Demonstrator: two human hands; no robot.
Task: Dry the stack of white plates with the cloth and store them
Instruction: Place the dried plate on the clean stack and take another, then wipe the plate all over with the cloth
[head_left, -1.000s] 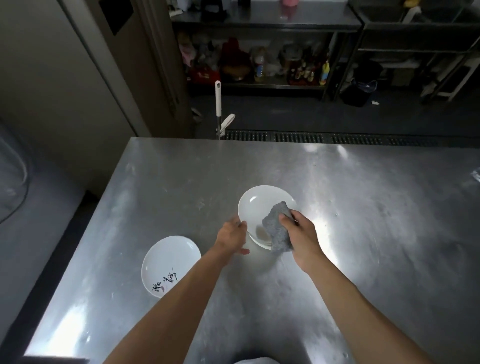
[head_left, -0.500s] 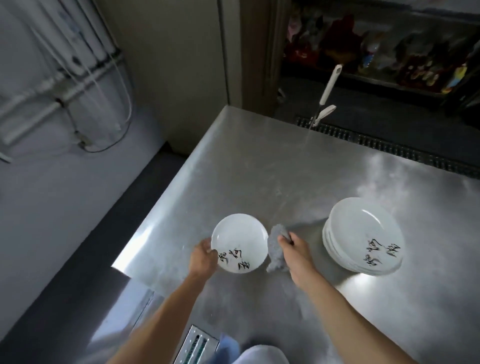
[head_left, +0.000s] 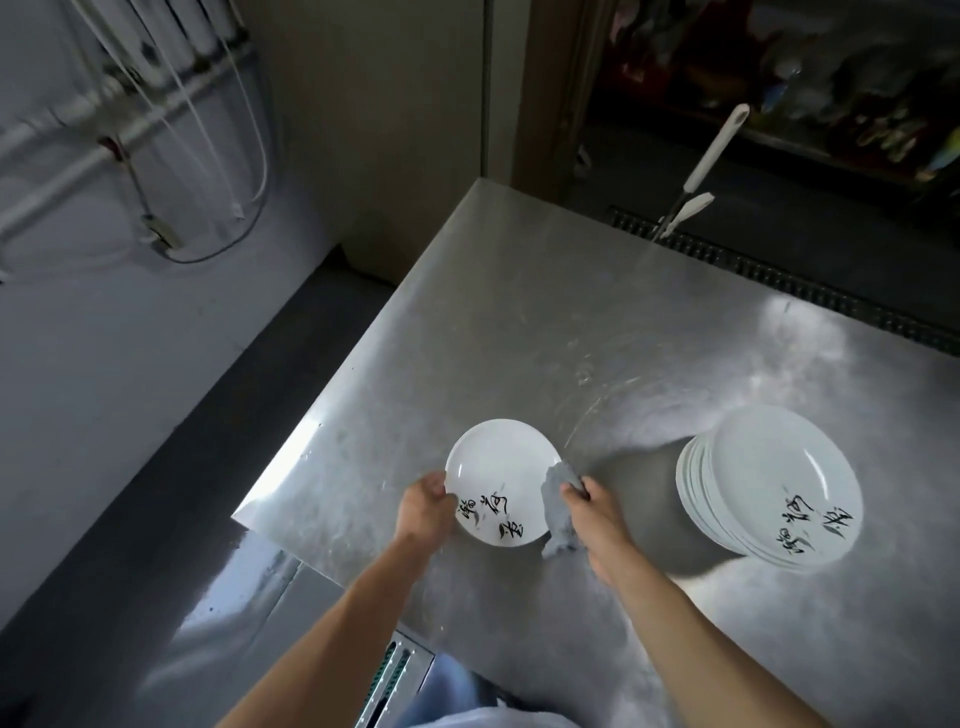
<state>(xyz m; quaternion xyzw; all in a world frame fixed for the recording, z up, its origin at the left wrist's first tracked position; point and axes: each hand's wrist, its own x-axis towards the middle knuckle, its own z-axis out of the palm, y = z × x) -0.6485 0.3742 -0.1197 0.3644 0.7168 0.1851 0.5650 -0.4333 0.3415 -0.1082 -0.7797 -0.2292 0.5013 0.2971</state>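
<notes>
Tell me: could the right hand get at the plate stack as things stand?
Probably yes: only bare tabletop lies between right hand and plate stack, though its fingers hold the cloth.

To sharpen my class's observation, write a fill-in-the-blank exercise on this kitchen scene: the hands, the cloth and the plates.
The left hand grips the rim of the single round white plate, which bears ____ writing.
The right hand holds a crumpled cloth coloured ____.
The stack of white plates stands on the shiny steel table, to the ____ of the single plate.
Missing words: black; grey; right.
</notes>
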